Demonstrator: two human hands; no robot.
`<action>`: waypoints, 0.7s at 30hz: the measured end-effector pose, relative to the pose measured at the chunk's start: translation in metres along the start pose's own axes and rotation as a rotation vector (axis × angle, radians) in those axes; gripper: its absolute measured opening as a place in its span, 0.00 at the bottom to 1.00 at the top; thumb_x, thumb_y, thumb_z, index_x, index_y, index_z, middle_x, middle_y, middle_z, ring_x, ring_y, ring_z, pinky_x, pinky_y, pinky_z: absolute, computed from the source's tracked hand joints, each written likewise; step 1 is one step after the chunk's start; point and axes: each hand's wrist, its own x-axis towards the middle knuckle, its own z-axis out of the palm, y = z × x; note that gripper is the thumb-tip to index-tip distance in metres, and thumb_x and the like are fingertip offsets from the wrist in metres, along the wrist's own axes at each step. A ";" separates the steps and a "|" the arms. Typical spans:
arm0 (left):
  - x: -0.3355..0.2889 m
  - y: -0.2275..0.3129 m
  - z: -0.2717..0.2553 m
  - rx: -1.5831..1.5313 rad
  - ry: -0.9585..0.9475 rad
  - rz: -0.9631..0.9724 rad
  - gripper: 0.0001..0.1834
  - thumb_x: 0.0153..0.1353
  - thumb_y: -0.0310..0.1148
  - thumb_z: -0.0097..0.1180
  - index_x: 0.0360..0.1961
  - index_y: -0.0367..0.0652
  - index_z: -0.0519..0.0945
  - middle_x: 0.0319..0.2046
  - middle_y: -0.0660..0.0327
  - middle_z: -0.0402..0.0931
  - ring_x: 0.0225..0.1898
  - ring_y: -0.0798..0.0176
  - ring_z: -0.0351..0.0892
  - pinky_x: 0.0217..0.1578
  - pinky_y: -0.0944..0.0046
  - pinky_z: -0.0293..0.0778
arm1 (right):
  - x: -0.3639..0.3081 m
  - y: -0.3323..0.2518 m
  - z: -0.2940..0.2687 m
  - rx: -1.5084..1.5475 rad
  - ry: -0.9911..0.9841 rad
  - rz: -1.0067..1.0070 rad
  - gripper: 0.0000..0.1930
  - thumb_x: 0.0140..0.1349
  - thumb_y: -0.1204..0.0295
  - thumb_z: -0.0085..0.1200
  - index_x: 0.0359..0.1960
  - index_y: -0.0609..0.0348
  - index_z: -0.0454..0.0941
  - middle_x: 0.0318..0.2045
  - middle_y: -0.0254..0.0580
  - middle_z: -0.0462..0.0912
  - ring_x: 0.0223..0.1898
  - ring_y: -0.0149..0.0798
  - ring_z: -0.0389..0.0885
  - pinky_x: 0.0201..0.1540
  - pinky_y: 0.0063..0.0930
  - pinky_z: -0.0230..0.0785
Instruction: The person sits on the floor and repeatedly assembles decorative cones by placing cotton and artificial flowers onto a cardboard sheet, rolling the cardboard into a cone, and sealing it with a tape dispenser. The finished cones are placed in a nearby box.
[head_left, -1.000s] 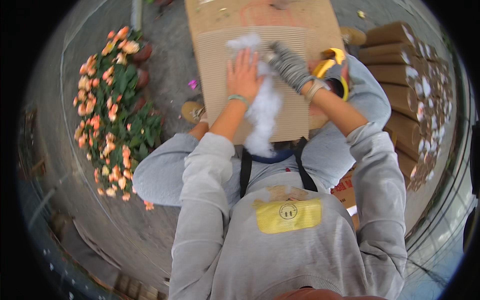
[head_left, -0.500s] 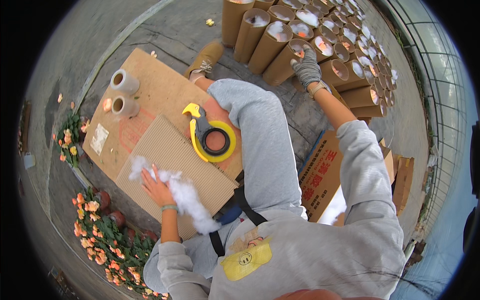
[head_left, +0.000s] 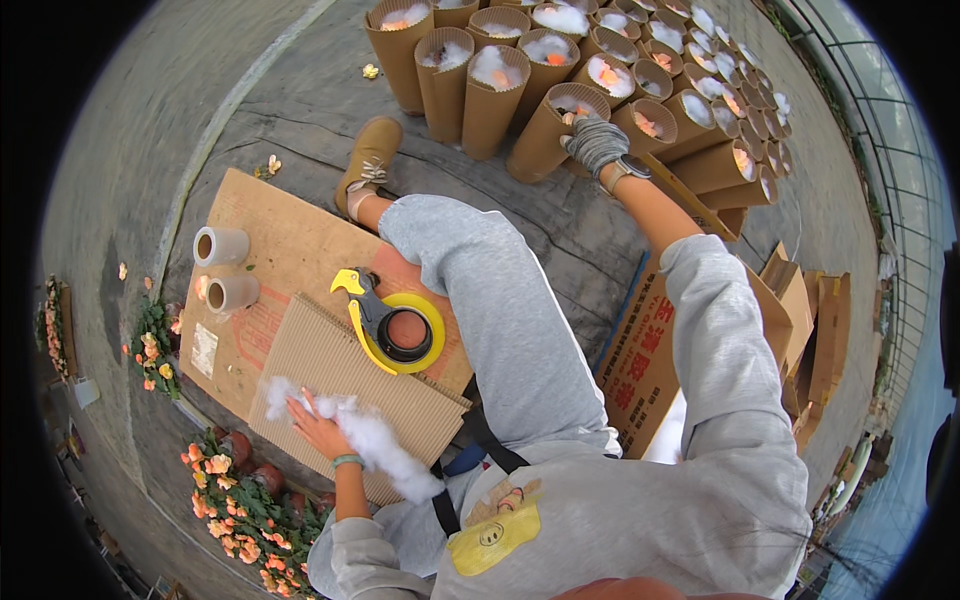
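My left hand (head_left: 322, 432) lies flat, fingers apart, on a long tuft of white fluffy stuffing (head_left: 388, 452). Under the stuffing is a ribbed sheet of corrugated cardboard (head_left: 310, 350), resting on a larger brown cardboard surface (head_left: 290, 225). My right hand (head_left: 597, 146), in a grey fingerless-looking glove, reaches out to the front row of upright tubes. Its fingers close over the near rim of a corrugated cardboard tube (head_left: 541, 140), which leans a little. White stuffing and something orange show inside that tube's mouth; the fingertips are partly hidden there.
A yellow-and-black tape dispenser (head_left: 392, 328) and two clear film rolls (head_left: 222, 247) lie on the cardboard surface. Many filled tubes (head_left: 492, 105) stand at the far right. An open carton (head_left: 650, 375) is beside my right leg. Potted orange flowers (head_left: 225, 510) line the left.
The view has swung, so the tubes and board appear shifted. My right hand has gone from spread fingers on the tube's rim to a closer grip. My left hand stays on the stuffing.
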 end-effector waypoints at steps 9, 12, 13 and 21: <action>-0.001 0.002 -0.003 0.004 0.006 -0.012 0.44 0.49 0.27 0.55 0.68 0.59 0.52 0.69 0.55 0.43 0.69 0.51 0.43 0.63 0.43 0.48 | 0.049 -0.071 -0.012 -0.076 0.452 -0.444 0.16 0.52 0.61 0.56 0.40 0.55 0.75 0.38 0.47 0.79 0.42 0.47 0.77 0.47 0.43 0.65; -0.002 0.002 -0.002 -0.005 0.020 0.006 0.44 0.49 0.28 0.56 0.68 0.59 0.52 0.69 0.54 0.43 0.70 0.51 0.43 0.64 0.43 0.48 | 0.063 -0.071 -0.001 -0.189 0.158 -0.303 0.09 0.52 0.63 0.55 0.33 0.48 0.79 0.30 0.42 0.83 0.40 0.44 0.79 0.43 0.43 0.63; -0.002 0.002 -0.001 -0.008 0.004 -0.018 0.44 0.49 0.29 0.56 0.68 0.59 0.52 0.69 0.54 0.43 0.70 0.51 0.43 0.64 0.43 0.48 | 0.064 -0.069 0.002 -0.181 0.209 -0.328 0.09 0.53 0.63 0.54 0.33 0.49 0.79 0.30 0.42 0.83 0.40 0.44 0.79 0.43 0.44 0.63; -0.004 -0.002 0.002 -0.047 0.008 0.004 0.45 0.49 0.31 0.58 0.68 0.59 0.51 0.69 0.55 0.42 0.70 0.51 0.43 0.64 0.43 0.45 | 0.058 -0.070 -0.005 -0.188 0.131 -0.266 0.09 0.53 0.63 0.53 0.32 0.50 0.79 0.31 0.42 0.82 0.39 0.44 0.79 0.43 0.45 0.65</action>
